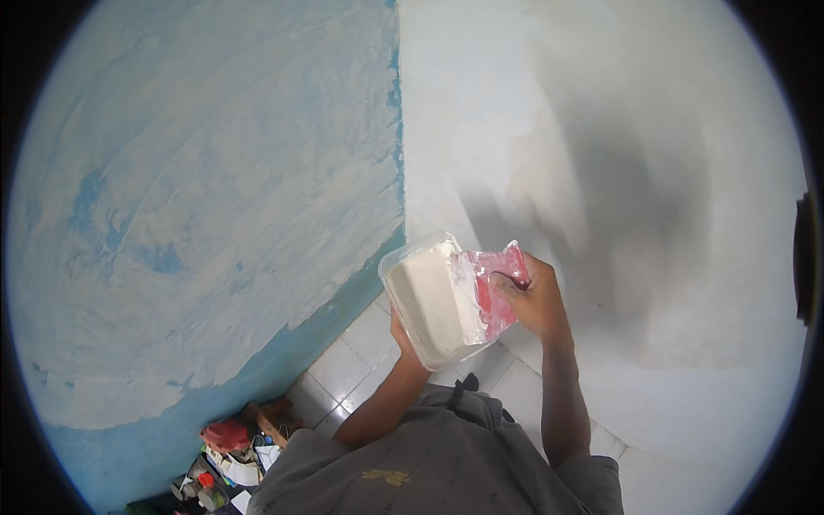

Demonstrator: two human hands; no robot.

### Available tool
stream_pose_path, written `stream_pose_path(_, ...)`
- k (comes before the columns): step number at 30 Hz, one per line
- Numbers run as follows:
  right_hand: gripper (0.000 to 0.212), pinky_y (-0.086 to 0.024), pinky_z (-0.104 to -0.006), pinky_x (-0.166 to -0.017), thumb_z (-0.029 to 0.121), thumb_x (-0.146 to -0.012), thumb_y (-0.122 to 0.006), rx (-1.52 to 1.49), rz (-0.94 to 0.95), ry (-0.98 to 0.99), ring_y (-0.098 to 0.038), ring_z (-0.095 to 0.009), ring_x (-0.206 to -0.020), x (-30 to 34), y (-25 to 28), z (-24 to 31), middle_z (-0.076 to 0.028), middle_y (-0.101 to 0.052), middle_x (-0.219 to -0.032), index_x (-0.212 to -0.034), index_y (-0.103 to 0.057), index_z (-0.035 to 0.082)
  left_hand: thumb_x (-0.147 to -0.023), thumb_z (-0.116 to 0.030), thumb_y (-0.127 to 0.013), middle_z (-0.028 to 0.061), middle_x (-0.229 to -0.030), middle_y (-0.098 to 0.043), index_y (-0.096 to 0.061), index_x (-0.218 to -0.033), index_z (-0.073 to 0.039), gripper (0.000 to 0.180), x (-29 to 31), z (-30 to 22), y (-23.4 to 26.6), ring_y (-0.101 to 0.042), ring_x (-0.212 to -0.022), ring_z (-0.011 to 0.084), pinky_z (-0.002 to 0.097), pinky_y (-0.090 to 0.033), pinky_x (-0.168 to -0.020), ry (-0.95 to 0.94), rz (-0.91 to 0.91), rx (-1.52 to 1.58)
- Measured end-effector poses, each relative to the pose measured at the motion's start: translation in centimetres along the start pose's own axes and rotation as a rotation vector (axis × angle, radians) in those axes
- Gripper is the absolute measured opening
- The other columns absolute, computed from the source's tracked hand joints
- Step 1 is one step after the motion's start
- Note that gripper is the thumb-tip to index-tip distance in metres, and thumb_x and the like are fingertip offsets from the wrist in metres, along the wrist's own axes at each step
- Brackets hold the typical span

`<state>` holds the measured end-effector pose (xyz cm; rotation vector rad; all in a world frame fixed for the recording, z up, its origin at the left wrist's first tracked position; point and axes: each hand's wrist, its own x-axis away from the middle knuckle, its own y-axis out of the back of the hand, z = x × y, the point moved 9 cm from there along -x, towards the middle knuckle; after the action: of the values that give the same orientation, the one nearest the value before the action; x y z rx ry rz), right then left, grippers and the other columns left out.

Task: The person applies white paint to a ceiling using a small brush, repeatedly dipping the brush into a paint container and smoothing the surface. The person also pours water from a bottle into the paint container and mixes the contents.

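My left hand (403, 333) supports a clear plastic tub (396, 296) from its left side and underneath; most of its fingers are hidden by the tub. Off-white wall putty (427, 296) coats the inside. In my right hand (541, 296) is a red putty spreader (495, 296), smeared with white, its fingers closed round the top edge. The blade lies over the right part of the tub, touching or just above the putty; I cannot tell which.
A blue wall (215, 172) patchily coated with grey-white putty rises on the left. It meets a white wall (481, 103) at the corner ahead. Below are white floor tiles (339, 371). Assorted items, among them a red bag (226, 435), are piled at the lower left.
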<state>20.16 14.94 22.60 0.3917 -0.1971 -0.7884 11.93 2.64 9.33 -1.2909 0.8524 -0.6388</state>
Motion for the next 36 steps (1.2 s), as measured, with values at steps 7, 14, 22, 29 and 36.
stream_pose_path(7, 0.011, -0.049, -0.0255, -0.068, 0.002, -0.086, -0.068, -0.084, -0.077, 0.028, -0.060, -0.008, -0.074, 0.4, 0.0, -0.5, -0.003, -0.067, -0.082, -0.096, -0.064, -0.001, -0.098, -0.058, -0.033, 0.0142, -0.136, -0.053, -0.041, -0.143, -0.009, 0.067, 0.0, -0.5, 0.5, -0.057, -0.119, 0.0322, 0.0480, -0.049, -0.099, -0.013, -0.018, -0.059)
stream_pose_path(14, 0.009, -0.049, -0.0251, -0.066, 0.002, -0.086, -0.067, -0.116, -0.170, 0.032, -0.060, -0.008, -0.072, 0.7, 0.2, -1.3, -0.003, -0.068, -0.080, -0.094, -0.065, -0.001, -0.098, -0.043, -0.042, 0.0154, -0.132, -0.056, -0.046, -0.139, -0.006, 0.055, 0.3, -0.5, -0.3, -0.059, -0.116, 0.0336, 0.0510, -0.049, -0.097, -0.022, -0.003, -0.045)
stream_pose_path(22, 0.006, -0.048, -0.0238, -0.065, 0.001, -0.087, -0.067, -0.123, -0.266, 0.099, -0.057, -0.006, -0.071, 0.3, 1.3, -0.5, -0.002, -0.066, -0.080, -0.092, -0.064, -0.001, -0.099, -0.043, -0.042, 0.0144, -0.127, -0.059, -0.049, -0.136, -0.007, 0.053, 1.2, -0.4, 0.5, -0.061, -0.112, 0.0330, 0.0512, -0.051, -0.093, -0.021, -0.060, -0.055)
stream_pose_path(29, 0.006, -0.047, -0.0231, -0.066, 0.000, -0.087, -0.066, -0.140, -0.306, 0.117, -0.055, -0.005, -0.071, -0.7, 1.5, -1.4, 0.000, -0.064, -0.079, -0.092, -0.063, 0.000, -0.099, -0.043, -0.043, 0.0145, -0.126, -0.060, -0.049, -0.136, -0.007, 0.053, 1.4, -0.4, 0.2, -0.062, -0.110, 0.0332, 0.0515, -0.051, -0.092, -0.023, -0.034, -0.061)
stream_pose_path(36, 0.009, -0.047, -0.0277, -0.063, 0.003, -0.084, -0.063, -0.107, -0.416, 0.199, -0.055, -0.010, -0.068, -2.3, 3.5, -0.7, -0.006, -0.064, -0.077, -0.091, -0.062, -0.004, -0.099, -0.044, -0.043, 0.0147, -0.126, -0.060, -0.049, -0.136, -0.007, 0.053, 1.6, 0.0, 1.0, -0.062, -0.110, 0.0337, 0.0518, -0.053, -0.091, 0.004, -0.068, -0.033)
